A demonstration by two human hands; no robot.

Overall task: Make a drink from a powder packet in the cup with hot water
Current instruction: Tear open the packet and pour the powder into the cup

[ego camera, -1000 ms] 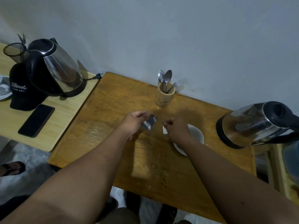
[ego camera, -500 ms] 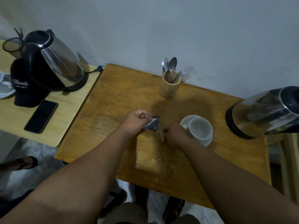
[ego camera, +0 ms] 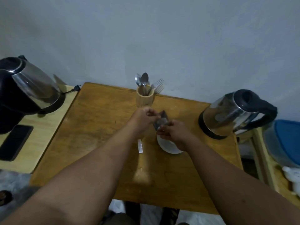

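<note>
Hovering over the white cup (ego camera: 168, 146), a foil powder packet (ego camera: 162, 122) is pinched between both hands: left hand (ego camera: 144, 119) at its upper edge, right hand (ego camera: 174, 132) at its lower end, fingers closed on it. The cup is largely hidden by the right hand. A torn strip (ego camera: 140, 146) lies on the table (ego camera: 97, 127) beside it. Risk noted: powder could be spilled past the rim if tipped off-centre. The kettle (ego camera: 233, 114) stands near, right; a nudge is possible.

Silvery powder packet (ego camera: 161, 122) tilted over white cup (ego camera: 168, 146), beside steel kettle (ego camera: 230, 113)
</note>
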